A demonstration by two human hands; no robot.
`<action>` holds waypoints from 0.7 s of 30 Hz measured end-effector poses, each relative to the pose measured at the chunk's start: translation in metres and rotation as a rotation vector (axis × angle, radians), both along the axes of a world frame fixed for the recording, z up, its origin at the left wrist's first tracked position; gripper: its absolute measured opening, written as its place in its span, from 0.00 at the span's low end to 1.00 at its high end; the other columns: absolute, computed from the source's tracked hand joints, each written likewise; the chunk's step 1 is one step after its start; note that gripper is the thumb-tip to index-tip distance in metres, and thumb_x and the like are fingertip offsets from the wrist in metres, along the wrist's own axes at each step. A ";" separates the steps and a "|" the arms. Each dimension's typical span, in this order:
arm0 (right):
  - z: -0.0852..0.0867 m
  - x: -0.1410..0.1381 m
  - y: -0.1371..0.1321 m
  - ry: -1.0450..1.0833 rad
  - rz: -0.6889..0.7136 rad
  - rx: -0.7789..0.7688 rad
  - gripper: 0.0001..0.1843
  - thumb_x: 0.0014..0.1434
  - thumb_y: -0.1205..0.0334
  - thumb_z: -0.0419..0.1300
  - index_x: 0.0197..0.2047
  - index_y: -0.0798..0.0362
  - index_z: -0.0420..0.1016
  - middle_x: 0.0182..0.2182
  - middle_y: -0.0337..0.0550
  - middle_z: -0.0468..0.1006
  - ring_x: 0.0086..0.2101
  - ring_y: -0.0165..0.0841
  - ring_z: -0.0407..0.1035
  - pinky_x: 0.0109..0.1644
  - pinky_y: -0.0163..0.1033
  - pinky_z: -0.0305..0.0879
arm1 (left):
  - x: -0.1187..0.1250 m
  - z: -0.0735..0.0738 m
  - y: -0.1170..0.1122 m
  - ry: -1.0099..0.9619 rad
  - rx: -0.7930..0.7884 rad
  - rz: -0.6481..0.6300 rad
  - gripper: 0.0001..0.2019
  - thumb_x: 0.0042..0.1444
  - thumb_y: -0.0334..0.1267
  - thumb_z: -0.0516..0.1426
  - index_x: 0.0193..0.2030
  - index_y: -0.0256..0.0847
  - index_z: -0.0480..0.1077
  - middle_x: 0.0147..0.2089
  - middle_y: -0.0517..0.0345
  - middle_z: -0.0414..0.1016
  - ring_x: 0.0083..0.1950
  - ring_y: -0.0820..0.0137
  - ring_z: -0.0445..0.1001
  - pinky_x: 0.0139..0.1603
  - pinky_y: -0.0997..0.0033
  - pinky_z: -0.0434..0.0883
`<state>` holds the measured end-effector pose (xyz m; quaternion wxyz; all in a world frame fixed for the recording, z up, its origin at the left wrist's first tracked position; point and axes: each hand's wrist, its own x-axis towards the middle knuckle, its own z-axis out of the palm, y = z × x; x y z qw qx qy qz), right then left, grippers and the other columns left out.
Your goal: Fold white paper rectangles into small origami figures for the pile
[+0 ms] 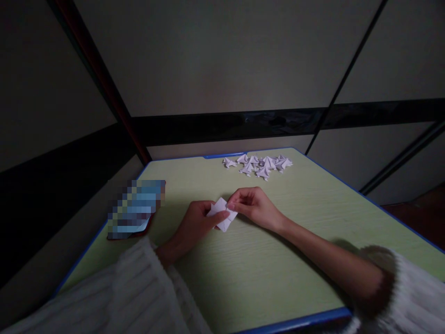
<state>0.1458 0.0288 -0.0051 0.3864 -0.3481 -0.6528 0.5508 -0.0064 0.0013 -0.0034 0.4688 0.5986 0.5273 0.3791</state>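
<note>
A small white square of folded paper (224, 224) is held between my two hands above the middle of the table, one corner pointing toward me. My left hand (199, 221) grips it from the left, thumb across its face and fingers behind. From the right, my right hand (255, 206) pinches the paper near its upper right side with thumb and forefinger. Farther back on the table sits a cluster of several folded white paper figures (263, 172), apart from both hands.
The pale green table (306, 218) has a blue edge. At its left side lies a flat, pixelated object with a red rim (137, 208). Light wall panels (222, 60) with a dark band rise right behind the table's far edge.
</note>
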 end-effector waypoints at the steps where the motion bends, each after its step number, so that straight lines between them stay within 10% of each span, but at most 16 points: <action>1: 0.000 0.000 0.000 -0.003 -0.002 -0.006 0.11 0.42 0.59 0.61 0.23 0.60 0.67 0.17 0.36 0.67 0.19 0.23 0.58 0.25 0.32 0.56 | 0.000 0.000 0.000 0.018 0.003 0.001 0.08 0.39 0.38 0.56 0.19 0.34 0.68 0.16 0.63 0.67 0.20 0.76 0.63 0.20 0.78 0.57; 21: 0.002 -0.001 0.002 0.028 0.020 -0.029 0.12 0.44 0.59 0.58 0.22 0.58 0.62 0.16 0.34 0.62 0.19 0.22 0.55 0.22 0.30 0.50 | -0.001 -0.001 0.001 0.039 0.034 0.039 0.09 0.42 0.38 0.54 0.17 0.33 0.65 0.16 0.64 0.63 0.19 0.77 0.59 0.20 0.78 0.55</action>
